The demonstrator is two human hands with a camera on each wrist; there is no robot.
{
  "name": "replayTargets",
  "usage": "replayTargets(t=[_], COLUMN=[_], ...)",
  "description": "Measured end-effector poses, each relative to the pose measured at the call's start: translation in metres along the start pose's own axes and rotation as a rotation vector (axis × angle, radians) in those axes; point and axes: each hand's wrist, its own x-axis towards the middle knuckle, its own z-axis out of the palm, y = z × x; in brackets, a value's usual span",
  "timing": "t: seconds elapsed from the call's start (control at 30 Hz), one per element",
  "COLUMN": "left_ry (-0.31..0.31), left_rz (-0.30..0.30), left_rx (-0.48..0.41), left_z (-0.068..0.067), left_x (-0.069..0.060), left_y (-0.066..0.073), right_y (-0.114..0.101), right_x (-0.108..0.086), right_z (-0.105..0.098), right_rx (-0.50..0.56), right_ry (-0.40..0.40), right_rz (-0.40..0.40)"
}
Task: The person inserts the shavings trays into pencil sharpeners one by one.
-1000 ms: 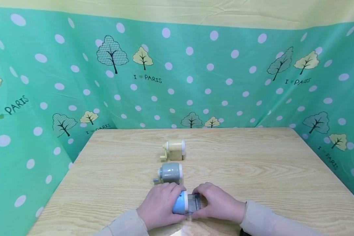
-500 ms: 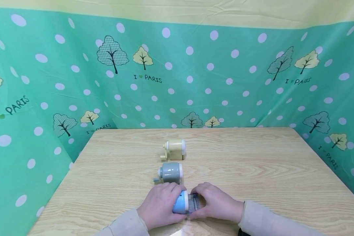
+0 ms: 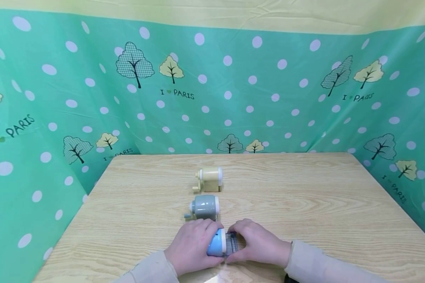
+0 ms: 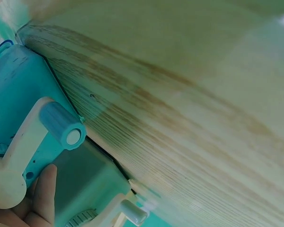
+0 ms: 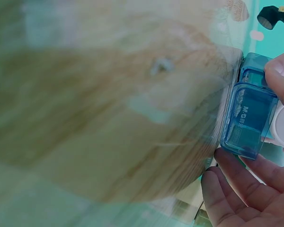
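A blue crank pencil sharpener [image 3: 215,244] lies near the table's front, with its white-rimmed end facing right. My left hand [image 3: 191,247] grips its body from the left; in the left wrist view the crank handle [image 4: 61,126] shows beside the fingers. From the right end juts a clear shavings drawer [image 3: 231,244], partly out of the body. Thumb and fingers of my right hand [image 3: 260,244] hold the drawer from both sides. The right wrist view shows that see-through drawer [image 5: 250,118] between thumb and fingers. Part of the sharpener is hidden under my left hand.
Just behind the hands stands a grey-blue crank sharpener [image 3: 205,207], close to the left fingers. Farther back is a cream-yellow crank sharpener [image 3: 210,179]. The wooden table [image 3: 304,188] ends against a green dotted cloth [image 3: 241,86] at the back and sides.
My right hand has moved slightly left, and the clear drawer has slid farther into the blue sharpener. The left hand and the other two sharpeners have stayed in place.
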Motion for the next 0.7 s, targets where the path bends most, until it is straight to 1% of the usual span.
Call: replayTargets(t=[0.2,0.7], left_ry=[0.0,0.008], left_rz=[-0.003,-0.003], left_rx=[0.002,0.001], left_z=[-0.0007,0.0], left_x=[0.0,-0.0005], left_y=[0.0006,0.0002], right_y=[0.0003,-0.0005], right_x=[0.0006,0.003], right_z=[-0.0002,0.0014], right_rx=[0.025,0.026], right_ry=[-0.002,0.002], right_rz=[-0.015,-0.03])
